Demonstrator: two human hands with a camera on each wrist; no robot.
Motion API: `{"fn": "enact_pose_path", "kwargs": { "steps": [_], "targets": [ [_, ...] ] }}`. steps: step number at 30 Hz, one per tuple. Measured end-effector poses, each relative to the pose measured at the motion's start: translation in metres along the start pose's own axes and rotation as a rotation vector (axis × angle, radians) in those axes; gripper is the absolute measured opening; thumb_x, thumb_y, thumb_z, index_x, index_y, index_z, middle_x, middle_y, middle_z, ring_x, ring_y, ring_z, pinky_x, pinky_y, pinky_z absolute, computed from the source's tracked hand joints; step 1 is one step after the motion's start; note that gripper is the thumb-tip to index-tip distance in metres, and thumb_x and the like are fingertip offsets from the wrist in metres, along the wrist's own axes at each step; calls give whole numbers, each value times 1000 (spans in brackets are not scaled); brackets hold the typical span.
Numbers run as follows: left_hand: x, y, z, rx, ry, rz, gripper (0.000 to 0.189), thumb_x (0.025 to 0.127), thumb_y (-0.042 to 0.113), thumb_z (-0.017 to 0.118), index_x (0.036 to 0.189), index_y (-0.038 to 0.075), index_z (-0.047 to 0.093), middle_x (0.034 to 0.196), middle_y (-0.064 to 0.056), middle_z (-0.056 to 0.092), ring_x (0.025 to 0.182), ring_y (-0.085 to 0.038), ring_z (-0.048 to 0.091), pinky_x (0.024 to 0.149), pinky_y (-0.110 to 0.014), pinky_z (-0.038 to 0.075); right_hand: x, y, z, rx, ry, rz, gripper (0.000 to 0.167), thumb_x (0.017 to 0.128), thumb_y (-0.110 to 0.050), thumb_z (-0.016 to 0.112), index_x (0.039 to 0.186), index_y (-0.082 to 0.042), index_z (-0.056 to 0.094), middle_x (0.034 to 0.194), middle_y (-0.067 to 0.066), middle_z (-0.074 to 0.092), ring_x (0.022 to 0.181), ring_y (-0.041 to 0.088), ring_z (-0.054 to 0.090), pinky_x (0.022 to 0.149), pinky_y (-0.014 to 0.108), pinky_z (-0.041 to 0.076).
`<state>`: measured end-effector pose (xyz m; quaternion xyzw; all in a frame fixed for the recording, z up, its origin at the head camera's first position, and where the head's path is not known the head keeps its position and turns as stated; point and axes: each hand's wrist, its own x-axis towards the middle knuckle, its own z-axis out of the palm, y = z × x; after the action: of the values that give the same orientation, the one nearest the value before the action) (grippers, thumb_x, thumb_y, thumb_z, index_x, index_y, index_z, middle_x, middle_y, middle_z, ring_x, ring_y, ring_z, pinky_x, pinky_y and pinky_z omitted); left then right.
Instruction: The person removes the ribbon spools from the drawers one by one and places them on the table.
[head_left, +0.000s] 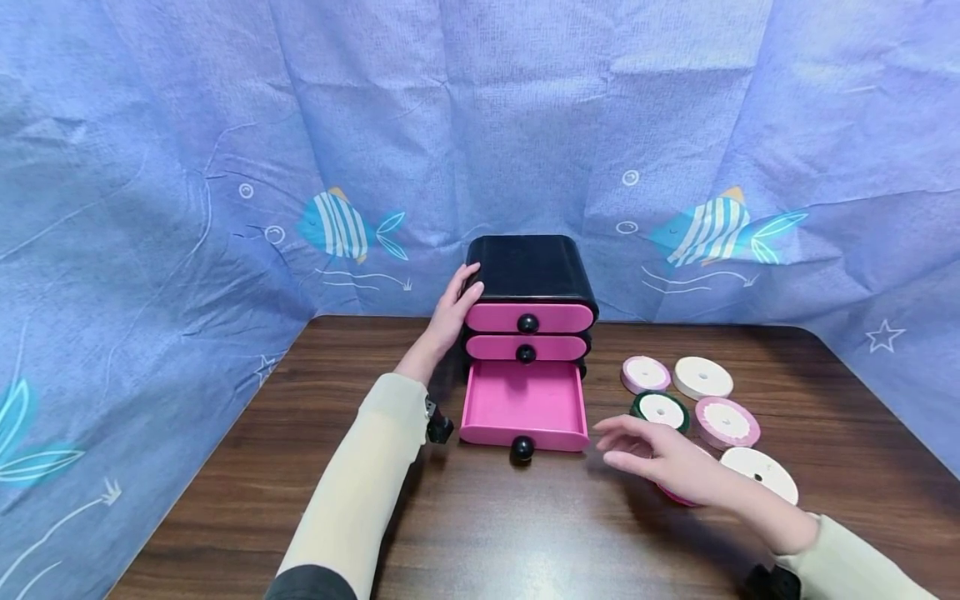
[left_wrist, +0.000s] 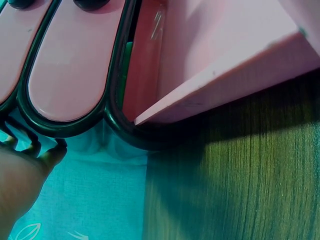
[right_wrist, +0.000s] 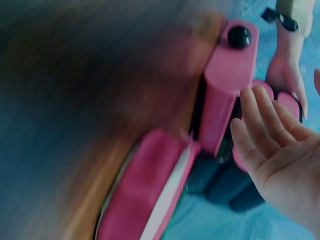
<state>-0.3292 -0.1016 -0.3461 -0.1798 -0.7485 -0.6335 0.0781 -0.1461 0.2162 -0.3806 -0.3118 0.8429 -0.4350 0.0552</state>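
A small black chest [head_left: 528,265] with three pink drawers stands at the middle of the table. Its bottom drawer [head_left: 525,400] is pulled out, and the inside that shows is bare. My left hand [head_left: 448,315] rests against the chest's upper left side, fingers by the top edge. Over the table, between that drawer and several ribbon spools, my right hand [head_left: 667,458] hovers with loosely bent fingers and nothing held. Partly beneath it lie a dark green ribbon spool [head_left: 636,409] and a hot pink ribbon spool [right_wrist: 145,185], the latter mostly hidden in the head view.
Beyond the right hand lie a lilac spool [head_left: 645,374], a cream spool [head_left: 702,377], a pink spool [head_left: 727,422] and a white spool [head_left: 772,477]. The brown wooden table [head_left: 315,467] meets a blue fish-print cloth [head_left: 517,125] behind the chest.
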Motion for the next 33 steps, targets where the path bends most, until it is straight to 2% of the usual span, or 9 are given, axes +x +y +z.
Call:
{"fn": "enact_pose_path", "kwargs": {
  "steps": [7,12,19,26,31,33],
  "targets": [
    [0,1,1,-5,10,-2,51,100,25,50,148,10,40,160,-11,16,145,-19,18,114,-34,18,14,0,25,170,-27,33,31,98,-13,58,123,6,57,102,16,67,89,16,66,78,27,52],
    [1,0,2,-6,15,-1,51,100,25,51,148,10,41,160,-11,17,145,-20,19,114,-33,18,21,-2,39,292,-48,128,35,99,-14,57,123,11,54,101,19,68,84,23,68,70,30,54],
    [-1,6,-3,-38,-30,-27,52,102,22,48,150,7,37,161,-13,11,146,-22,13,116,-36,15,32,-5,55,325,-93,204,37,100,-19,56,121,11,54,103,18,69,84,21,67,64,29,53],
    [-15,36,-2,-6,-44,-40,52,101,19,46,149,0,34,160,-19,11,146,-26,14,115,-36,17,43,-4,70,388,-95,253,40,99,-21,57,118,13,55,95,12,69,76,20,66,54,28,52],
    [-13,36,0,-1,-39,-39,52,101,18,47,148,-1,35,159,-20,12,146,-27,14,115,-37,17,50,-5,75,366,-63,267,45,98,-22,60,120,17,54,88,11,70,67,21,65,47,31,50],
    [-9,28,-1,-14,-38,-38,52,101,20,47,148,1,35,160,-19,11,146,-26,14,115,-38,16,53,-5,77,343,-44,275,46,97,-22,60,120,17,54,85,11,71,63,20,64,44,30,49]
  ]
}}
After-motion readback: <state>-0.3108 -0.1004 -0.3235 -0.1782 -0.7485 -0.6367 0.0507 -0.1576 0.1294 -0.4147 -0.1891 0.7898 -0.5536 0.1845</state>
